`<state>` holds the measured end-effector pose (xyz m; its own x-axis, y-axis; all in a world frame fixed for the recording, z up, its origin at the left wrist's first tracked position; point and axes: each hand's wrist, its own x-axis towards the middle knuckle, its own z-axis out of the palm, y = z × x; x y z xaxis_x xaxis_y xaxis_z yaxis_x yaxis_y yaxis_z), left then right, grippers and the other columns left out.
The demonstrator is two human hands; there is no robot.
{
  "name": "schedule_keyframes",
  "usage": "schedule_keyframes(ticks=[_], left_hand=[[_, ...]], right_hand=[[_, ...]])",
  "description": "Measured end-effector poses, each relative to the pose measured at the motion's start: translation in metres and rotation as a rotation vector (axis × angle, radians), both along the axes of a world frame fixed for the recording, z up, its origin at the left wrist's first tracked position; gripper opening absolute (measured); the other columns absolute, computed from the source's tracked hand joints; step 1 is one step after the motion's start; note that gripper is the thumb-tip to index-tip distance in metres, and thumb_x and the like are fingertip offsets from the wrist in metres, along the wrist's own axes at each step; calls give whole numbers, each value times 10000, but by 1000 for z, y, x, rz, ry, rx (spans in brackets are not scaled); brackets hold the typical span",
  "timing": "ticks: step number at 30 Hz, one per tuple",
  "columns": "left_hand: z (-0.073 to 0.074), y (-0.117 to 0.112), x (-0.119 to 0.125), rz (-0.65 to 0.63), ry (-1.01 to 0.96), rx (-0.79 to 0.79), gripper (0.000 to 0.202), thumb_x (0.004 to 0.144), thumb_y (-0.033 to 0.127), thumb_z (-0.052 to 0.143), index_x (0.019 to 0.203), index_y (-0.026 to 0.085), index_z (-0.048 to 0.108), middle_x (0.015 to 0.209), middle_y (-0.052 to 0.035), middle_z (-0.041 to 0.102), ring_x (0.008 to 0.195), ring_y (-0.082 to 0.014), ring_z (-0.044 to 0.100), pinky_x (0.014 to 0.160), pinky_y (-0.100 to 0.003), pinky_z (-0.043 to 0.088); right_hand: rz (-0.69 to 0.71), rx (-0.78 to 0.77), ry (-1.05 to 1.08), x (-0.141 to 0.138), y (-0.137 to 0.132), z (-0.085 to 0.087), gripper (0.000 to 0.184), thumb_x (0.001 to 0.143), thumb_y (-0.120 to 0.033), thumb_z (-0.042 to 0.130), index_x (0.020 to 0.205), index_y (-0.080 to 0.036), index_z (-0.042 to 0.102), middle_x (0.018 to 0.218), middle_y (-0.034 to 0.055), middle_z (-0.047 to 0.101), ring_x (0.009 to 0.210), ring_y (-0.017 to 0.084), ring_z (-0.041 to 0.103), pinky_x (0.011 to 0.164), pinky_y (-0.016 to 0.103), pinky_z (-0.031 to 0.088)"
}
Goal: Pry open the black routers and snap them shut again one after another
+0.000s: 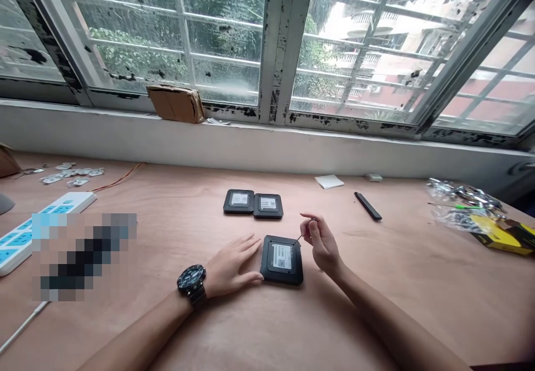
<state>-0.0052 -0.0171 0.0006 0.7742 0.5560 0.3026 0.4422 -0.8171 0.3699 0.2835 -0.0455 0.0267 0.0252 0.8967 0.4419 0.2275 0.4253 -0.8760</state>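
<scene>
A flat black square device (pixel 281 259) with a white printed label lies on the table in front of me. Beside its left edge, my left hand (pixel 232 268) rests on the tabletop, fingers outstretched and thumb against the device's lower left side. My right hand (pixel 321 243) pinches a thin-shafted tool (pixel 299 238), which looks like a small screwdriver. Its tip meets the device's upper right corner; the handle is mostly hidden by my fingers. Further back, two similar black devices, one on the left (pixel 239 201) and one on the right (pixel 268 205), lie side by side.
A black bar-shaped object (pixel 368 206) and a white folded paper (pixel 329 181) lie towards the back right. Plastic bags (pixel 463 198) and a yellow-black box (pixel 501 234) are far right. A white power strip (pixel 75 201) sits left. A cardboard box (pixel 175 103) stands on the windowsill.
</scene>
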Motion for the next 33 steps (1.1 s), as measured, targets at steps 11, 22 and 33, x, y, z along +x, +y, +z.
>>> schedule_keyframes(ticks=[11, 22, 33], left_hand=[[0, 10, -12, 81, -17, -18, 559, 987, 487, 609, 1469, 219, 516, 1502, -117, 534, 1437, -306, 443, 1153, -499, 430], [-5, 38, -41, 193, 17, 60, 458, 994, 527, 565, 1343, 241, 643, 1453, -100, 583, 1342, -317, 539, 1110, -487, 454], [-3, 35, -43, 196, 48, 87, 427, 1007, 496, 557, 1340, 238, 628, 1452, -114, 571, 1347, -308, 521, 1089, -460, 457]], right_hand=[[75, -54, -5, 0, 1, -1, 383, 1049, -494, 413, 1255, -251, 625, 926, 49, 599, 634, 147, 497, 549, 297, 457], [8, 28, 223, -25, 17, 22, 265, 989, -526, 552, 966, -265, 513, 717, -36, 598, 429, 83, 342, 374, 219, 269], [143, -26, 47, -53, 34, 5, 259, 1005, -485, 543, 942, -237, 586, 741, -10, 572, 533, 113, 442, 451, 236, 345]])
